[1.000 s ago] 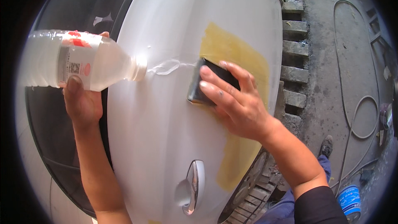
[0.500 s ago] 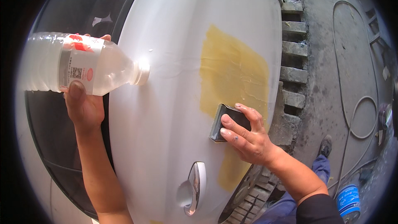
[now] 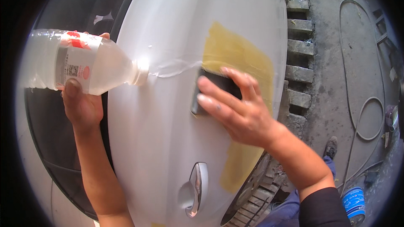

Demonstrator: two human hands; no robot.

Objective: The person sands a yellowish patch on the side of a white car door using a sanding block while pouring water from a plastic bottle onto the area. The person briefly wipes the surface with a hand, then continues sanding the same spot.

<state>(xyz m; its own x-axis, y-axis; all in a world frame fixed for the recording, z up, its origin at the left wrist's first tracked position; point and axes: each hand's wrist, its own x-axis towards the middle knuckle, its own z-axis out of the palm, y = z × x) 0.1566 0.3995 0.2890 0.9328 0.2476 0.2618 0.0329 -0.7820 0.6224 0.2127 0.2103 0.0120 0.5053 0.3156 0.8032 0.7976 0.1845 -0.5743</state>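
Note:
My left hand [image 3: 84,105] grips a translucent plastic bottle [image 3: 80,61] with a red-and-white label, held sideways over the white car door [image 3: 151,130] near the dark window [image 3: 54,122]. Liquid [image 3: 170,68] streams from its mouth toward the yellowish patch [image 3: 235,48] on the door. My right hand [image 3: 242,109], slightly blurred, presses a dark rectangular sanding block [image 3: 225,83] onto that patch's left part, fingers over its top. The chrome-edged door handle [image 3: 198,187] is below, near the bottom of the view.
Grey slabs with dark gaps [image 3: 299,48] line the ground right of the car. A hose [image 3: 367,136] loops over the concrete floor [image 3: 324,84]. A blue container [image 3: 352,201] stands at lower right, near my shoe [image 3: 330,146]. A metal frame [image 3: 381,25] lies at upper right.
From half a second ago, my right hand and block have moved up and left, near their place a second ago. The bottle has risen slightly and the liquid stream shows clearly again.

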